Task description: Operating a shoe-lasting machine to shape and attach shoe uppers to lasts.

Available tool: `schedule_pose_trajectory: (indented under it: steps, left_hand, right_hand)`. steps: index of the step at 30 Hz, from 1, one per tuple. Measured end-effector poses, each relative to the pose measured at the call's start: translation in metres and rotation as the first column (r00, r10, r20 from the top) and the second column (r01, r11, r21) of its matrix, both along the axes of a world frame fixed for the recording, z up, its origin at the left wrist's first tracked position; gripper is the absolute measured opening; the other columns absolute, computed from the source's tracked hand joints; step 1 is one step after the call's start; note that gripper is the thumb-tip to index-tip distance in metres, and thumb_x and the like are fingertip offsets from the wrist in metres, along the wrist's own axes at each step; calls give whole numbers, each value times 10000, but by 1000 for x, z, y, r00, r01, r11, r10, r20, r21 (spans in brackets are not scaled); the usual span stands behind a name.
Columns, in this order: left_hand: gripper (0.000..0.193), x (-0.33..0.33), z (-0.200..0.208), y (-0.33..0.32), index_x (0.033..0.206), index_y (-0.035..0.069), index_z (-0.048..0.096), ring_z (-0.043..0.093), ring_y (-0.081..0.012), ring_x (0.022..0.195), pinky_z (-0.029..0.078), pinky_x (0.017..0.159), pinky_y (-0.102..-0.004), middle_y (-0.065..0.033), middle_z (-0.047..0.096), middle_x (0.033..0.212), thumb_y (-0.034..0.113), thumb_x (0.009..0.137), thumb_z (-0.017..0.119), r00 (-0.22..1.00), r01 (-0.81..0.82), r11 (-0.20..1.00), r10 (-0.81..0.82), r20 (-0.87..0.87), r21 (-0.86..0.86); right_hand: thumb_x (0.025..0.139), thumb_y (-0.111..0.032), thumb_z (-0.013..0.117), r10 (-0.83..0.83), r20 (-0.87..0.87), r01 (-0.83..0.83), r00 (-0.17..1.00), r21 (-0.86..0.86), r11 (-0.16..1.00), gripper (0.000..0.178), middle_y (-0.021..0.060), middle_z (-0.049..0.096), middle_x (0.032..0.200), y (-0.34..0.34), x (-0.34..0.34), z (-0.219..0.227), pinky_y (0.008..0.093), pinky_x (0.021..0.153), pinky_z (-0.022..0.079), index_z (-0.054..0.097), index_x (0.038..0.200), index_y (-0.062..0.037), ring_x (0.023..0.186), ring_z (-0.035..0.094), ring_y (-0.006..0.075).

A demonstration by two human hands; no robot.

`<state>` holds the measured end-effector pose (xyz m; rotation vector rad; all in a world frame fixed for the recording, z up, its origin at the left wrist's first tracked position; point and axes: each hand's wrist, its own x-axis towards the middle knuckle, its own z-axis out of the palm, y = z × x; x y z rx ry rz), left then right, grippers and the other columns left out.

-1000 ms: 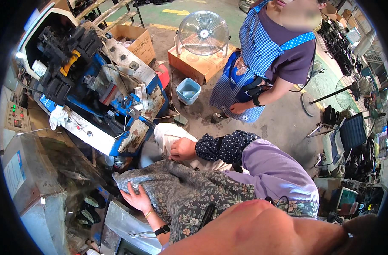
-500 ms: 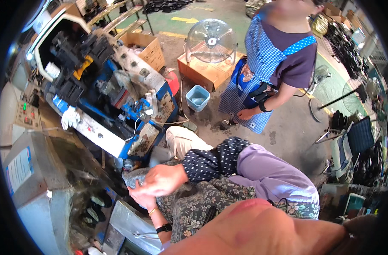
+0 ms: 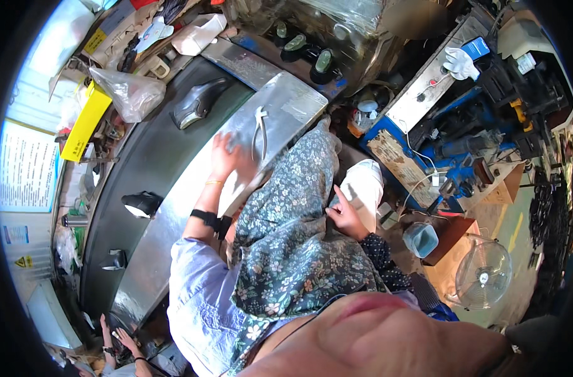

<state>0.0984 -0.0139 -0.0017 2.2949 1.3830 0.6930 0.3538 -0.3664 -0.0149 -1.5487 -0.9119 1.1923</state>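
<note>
My left hand (image 3: pixel 226 157) is over the shiny metal bench (image 3: pixel 179 200), fingers spread and partly blurred, with nothing seen in it. Just beside its fingertips lies a pair of pliers (image 3: pixel 259 133) with its handles apart. My right hand (image 3: pixel 349 217) is by my lap at the edge of the floral apron (image 3: pixel 292 232). Its index finger and thumb are stretched apart, the other fingers are bent, and no object shows in it. Past the bench, a dark shoe (image 3: pixel 200 103) lies on the black conveyor belt (image 3: pixel 167 147), with another dark shoe (image 3: pixel 142 204) farther along.
A blue-framed machine (image 3: pixel 387 157) stands at the right, a white glove (image 3: pixel 460 64) on it. A pale blue bucket (image 3: pixel 420 239) and a round fan (image 3: pixel 483 276) are lower right. Plastic bags (image 3: pixel 135 94) line the belt's far side. Another person's hands (image 3: pixel 126 339) show at lower left.
The view has swung left from the fan and the standing person to the belt and bench. My hands, together at my lap before, are now apart, the left over the bench.
</note>
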Motion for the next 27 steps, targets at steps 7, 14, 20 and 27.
schedule_pose_trajectory:
  steps: [7, 14, 20, 27]
  left_hand:
    - [536, -7, 18, 95, 1216, -15, 647, 635, -411, 1079, 487, 988, -477, -251, 668, 1156, 182, 733, 768, 961, 129, 980, -86, -262, 154]
    - [758, 63, -4, 242, 1514, 90, 401, 291, -433, 1458, 278, 1179, -552, -240, 288, 1596, 451, 898, 658, 794, 228, 919, 17, -608, 322]
    - [729, 149, -9, 221, 1353, 166, 626, 524, -361, 1311, 327, 1091, -606, -103, 597, 1404, 717, 934, 398, 683, -72, 985, 163, -712, 156]
    - [322, 72, 30, 180, 1023, 126, 777, 691, -351, 1005, 484, 925, -487, -124, 747, 1048, 356, 883, 600, 569, 175, 975, 12, -822, 136]
  right_hand:
    - [948, -102, 636, -402, 198, 360, 894, 219, 907, 800, 111, 681, 843, 22, 52, 53, 305, 709, 506, 154, 1585, -65, 733, 630, 178]
    - [932, -120, 630, -623, 285, 580, 729, 227, 783, 789, 135, 698, 904, -49, 45, 60, 345, 750, 518, 179, 1577, -63, 801, 670, 247]
    - [909, -127, 629, -723, 468, 763, 508, 146, 630, 590, 189, 694, 900, -103, -3, 33, 373, 757, 532, 437, 1459, -32, 808, 684, 296]
    - [906, -176, 644, -650, 455, 714, 608, 43, 698, 501, 219, 709, 971, -113, -13, 4, 407, 805, 545, 543, 1388, -86, 877, 700, 332]
